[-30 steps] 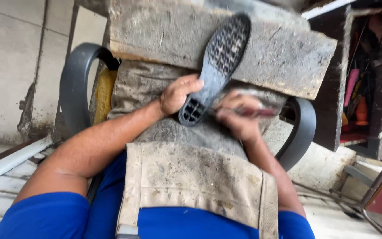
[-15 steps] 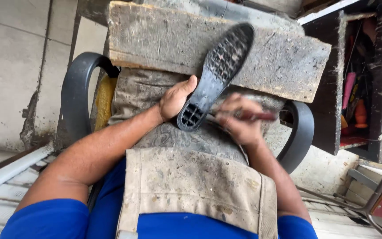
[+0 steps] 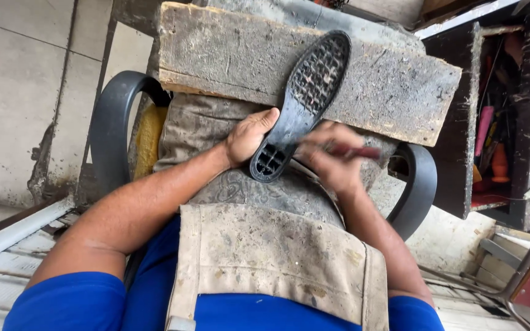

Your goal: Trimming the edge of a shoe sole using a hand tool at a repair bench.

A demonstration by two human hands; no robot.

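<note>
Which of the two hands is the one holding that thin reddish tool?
The right hand grips the reddish tool beside the black shoe sole. The left hand holds no tool; it steadies the sole's heel end.

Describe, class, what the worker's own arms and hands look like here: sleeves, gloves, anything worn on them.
Both hands are bare, with no gloves: the left hand and the right hand, which is blurred. The forearms are uncovered too. Short bright blue sleeves end above the elbows. No watch, ring or wristband shows. A stained, beige apron hangs over the blue shirt between the arms.
</note>
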